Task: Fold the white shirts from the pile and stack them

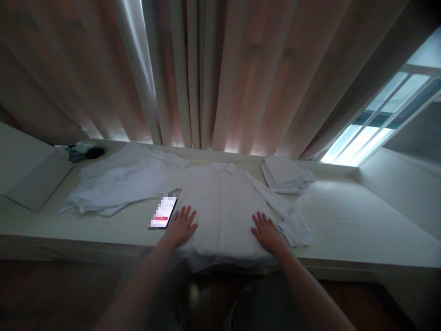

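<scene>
A white button-up shirt (223, 207) lies spread with its buttoned front up and collar away from me. Its hem droops over the near edge of the pale ledge. My left hand (181, 226) rests flat on the left side of the shirt, fingers spread. On the right side, my right hand (266, 231) also lies flat with fingers apart. Beyond my right hand, the right sleeve reaches outward and bends back toward the near edge. Just left of my left hand is a phone (164, 211) with a lit, partly blurred screen.
Loose white garments (120, 179) lie on the ledge (361, 216) at the left. A folded white stack (284, 174) sits at the back right. Dark and green cloth items (84, 151) are in the far left corner. Curtains (255, 78) hang behind, with a window (372, 119) at right.
</scene>
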Tool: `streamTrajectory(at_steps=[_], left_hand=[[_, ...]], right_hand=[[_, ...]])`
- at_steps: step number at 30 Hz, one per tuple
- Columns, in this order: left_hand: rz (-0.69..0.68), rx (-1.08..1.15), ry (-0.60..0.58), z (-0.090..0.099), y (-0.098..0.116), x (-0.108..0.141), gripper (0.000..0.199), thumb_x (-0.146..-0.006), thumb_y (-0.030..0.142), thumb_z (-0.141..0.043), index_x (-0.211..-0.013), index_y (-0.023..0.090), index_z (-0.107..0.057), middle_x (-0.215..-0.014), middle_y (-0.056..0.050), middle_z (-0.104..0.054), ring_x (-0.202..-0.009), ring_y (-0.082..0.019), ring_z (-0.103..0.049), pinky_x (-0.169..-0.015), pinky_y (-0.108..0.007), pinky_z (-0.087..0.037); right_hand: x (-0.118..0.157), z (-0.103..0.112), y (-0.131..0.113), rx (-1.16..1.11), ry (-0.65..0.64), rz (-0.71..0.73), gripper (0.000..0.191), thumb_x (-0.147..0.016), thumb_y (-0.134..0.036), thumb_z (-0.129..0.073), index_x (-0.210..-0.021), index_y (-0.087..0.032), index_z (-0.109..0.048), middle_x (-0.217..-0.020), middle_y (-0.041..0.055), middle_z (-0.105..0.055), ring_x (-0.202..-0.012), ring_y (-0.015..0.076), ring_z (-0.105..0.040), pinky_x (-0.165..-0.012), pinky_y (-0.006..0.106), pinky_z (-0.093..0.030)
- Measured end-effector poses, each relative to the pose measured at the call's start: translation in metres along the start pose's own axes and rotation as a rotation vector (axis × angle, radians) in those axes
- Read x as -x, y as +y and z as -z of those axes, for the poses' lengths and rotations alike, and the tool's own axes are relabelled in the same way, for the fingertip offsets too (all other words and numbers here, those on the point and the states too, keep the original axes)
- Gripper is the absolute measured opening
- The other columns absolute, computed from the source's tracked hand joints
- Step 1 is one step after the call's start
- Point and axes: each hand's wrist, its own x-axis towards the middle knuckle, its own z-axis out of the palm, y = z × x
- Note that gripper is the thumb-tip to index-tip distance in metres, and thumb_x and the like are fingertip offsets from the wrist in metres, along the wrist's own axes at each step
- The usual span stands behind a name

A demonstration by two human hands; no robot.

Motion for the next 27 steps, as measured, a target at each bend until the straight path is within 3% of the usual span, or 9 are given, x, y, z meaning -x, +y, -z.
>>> streamTrajectory(at_steps=[5,10,16,27], left_hand=[[0.016,-0.042,0.014,0.003,0.015,0.005,0.052,-0.086,0.046,-0.029,-0.131,0.022,-0.036,-0.140,-0.012,-0.030,-0.131,-0.029,-0.017,-0.104,-0.048,-0.011],[0.013,-0.017,0.026,0.000,0.033,0.017,0.053,-0.086,0.047,-0.027,-0.133,0.023,-0.032,-0.141,-0.012,-0.028,-0.131,-0.030,-0.017,-0.103,-0.050,-0.010],[-0.012,0.016,0.026,-0.005,0.025,0.021,0.056,-0.085,0.051,-0.025,-0.135,0.027,-0.028,-0.144,-0.007,-0.021,-0.133,-0.026,-0.011,-0.104,-0.049,-0.006],[-0.047,0.028,0.023,0.001,0.019,0.022,0.055,-0.084,0.051,-0.029,-0.134,0.028,-0.029,-0.144,-0.005,-0.022,-0.133,-0.025,-0.011,-0.105,-0.048,-0.006]], right_hand=[[0.008,0.008,0.000,0.008,0.000,-0.039,0.060,-0.088,-0.048,-0.023,-0.138,-0.015,-0.023,-0.145,0.0133,-0.013,-0.132,0.0254,-0.006,-0.104,0.046,-0.013],[0.014,0.003,-0.020,-0.001,0.021,0.068,0.060,-0.088,-0.048,-0.024,-0.139,-0.019,-0.019,-0.146,0.0091,-0.008,-0.132,0.0261,-0.004,-0.104,0.046,-0.013],[0.021,-0.005,-0.016,0.017,0.027,0.089,0.059,-0.088,-0.049,-0.022,-0.140,-0.020,-0.018,-0.146,0.0068,-0.009,-0.132,0.0251,-0.003,-0.104,0.047,-0.010],[0.024,0.003,-0.010,0.014,-0.007,0.121,0.060,-0.087,-0.049,-0.025,-0.140,-0.020,-0.017,-0.146,0.0078,-0.008,-0.132,0.0253,-0.005,-0.104,0.047,-0.011]])
